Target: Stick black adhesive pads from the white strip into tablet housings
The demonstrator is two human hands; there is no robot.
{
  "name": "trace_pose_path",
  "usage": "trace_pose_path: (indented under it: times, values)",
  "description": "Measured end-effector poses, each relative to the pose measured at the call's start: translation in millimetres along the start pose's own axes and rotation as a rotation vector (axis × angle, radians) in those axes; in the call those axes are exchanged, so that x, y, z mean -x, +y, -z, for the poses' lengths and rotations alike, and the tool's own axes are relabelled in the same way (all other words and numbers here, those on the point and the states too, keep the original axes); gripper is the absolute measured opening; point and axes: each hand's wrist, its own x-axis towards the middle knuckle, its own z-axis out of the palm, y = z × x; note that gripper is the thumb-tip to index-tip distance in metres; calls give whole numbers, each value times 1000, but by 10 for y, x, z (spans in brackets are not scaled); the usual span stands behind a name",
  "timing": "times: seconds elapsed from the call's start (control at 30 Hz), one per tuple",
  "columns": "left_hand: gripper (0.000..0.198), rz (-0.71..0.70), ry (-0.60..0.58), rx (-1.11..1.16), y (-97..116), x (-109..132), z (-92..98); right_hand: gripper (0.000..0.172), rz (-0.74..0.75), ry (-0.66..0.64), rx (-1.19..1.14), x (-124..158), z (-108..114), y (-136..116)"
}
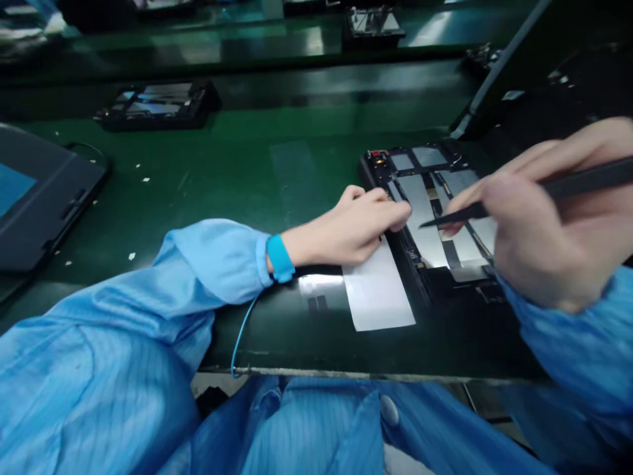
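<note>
The right hand [558,227] pinches slim black pointed tweezers [467,214], their tip pointing towards 9 o'clock over a silver panel; whether it touches is unclear. The left hand [363,227] has its fingers curled at the 9 o'clock edge of an opened flat black electronic device with silver panels [420,198]; whether they pinch anything cannot be told. That device lies on the dark green smooth desk [198,175], at 3 o'clock from the left hand and partly behind the right.

A teal wrist strap [280,258] circles the left wrist, a thin blue cord [241,336] hanging from it at 7 o'clock. From the left hand, a white rectangular sheet [380,293] lies just beside it, between 5 and 6 o'clock, and a clear film piece with small dark rectangles [319,290] lies between 7 and 8.

Farther out, small white scraps [132,256] dot the desk around 9 o'clock, with a dark grey case bearing a blue panel [54,198] beyond them. A second black device with shiny panels [153,105] sits at 10 o'clock, well apart.
</note>
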Motion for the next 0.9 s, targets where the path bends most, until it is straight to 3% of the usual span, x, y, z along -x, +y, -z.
trace_pose_path:
  times: [0.03, 0.1, 0.13, 0.2, 0.27, 0.33, 0.47, 0.67, 0.9]
  values:
    - [23, 46, -16, 76, -47, -4, 106, 13, 48, -31, -24, 48, -55, -80]
    - [15, 168, -54, 205, -148, 24, 320, 8, 77, -290, -106, 152, -219, -206]
    - [12, 224, -115, 238, -190, 55, 406, 6, 67, -449, -153, 195, -313, -244]
    - [17, 310, -328, 248, -233, 135, 494, 6, 41, -585, -225, 248, -481, -274]
    - [23, 350, -531, 196, -218, 206, 470, 7, 41, -581, -245, 260, -591, -262]
    - [26, 377, -609, 127, -164, 234, 389, 8, 48, -565, -242, 253, -643, -242]
    - [28, 430, -660, 47, -45, 165, 296, 11, 12, -525, -253, 247, -669, -242]
    - [27, 428, -745, -73, 22, 104, 334, 11, -25, -488, -224, 255, -679, -254]
    - [25, 471, -751, -44, 77, 95, 340, 10, -8, -428, -255, 308, -728, -261]
